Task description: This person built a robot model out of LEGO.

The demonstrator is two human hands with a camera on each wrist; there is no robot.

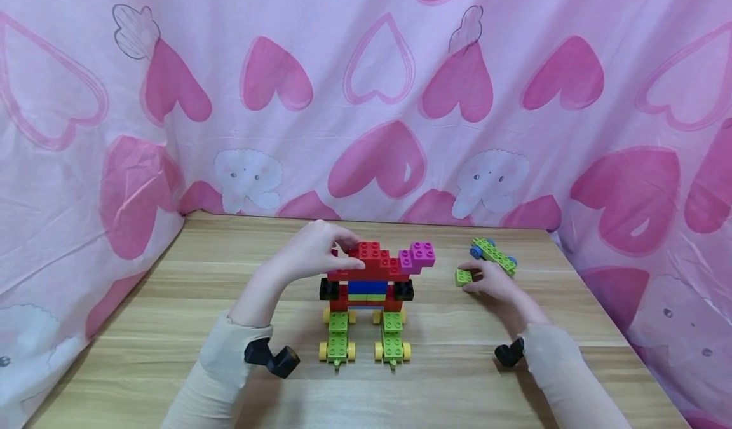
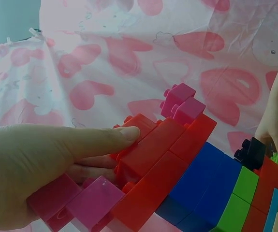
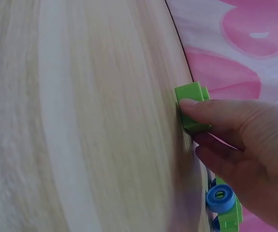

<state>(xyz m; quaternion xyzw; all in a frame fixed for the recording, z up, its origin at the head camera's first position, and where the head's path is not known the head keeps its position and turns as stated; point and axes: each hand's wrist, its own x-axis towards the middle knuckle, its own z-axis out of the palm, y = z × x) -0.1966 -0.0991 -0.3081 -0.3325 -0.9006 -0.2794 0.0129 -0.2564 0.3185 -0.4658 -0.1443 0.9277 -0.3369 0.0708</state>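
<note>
A toy-brick figure [image 1: 367,287] stands upright in the middle of the table, with red, blue, black and magenta bricks above two green legs on yellow wheels. My left hand [image 1: 316,251] grips its red upper part from the left; in the left wrist view the thumb [image 2: 126,134] presses along a red brick [image 2: 153,145]. Magenta bricks [image 2: 96,200] sit just under that hand. To the right of the figure, my right hand [image 1: 493,281] pinches a small green brick [image 1: 463,278], also seen in the right wrist view between thumb and fingers [image 3: 192,107].
A green wheeled base [image 1: 494,255] with blue wheels lies just behind my right hand. The wooden table [image 1: 171,314] ends at a pink heart-patterned curtain [image 1: 377,156] at the back and sides. Black wrist cameras [image 1: 272,358] are strapped to both forearms.
</note>
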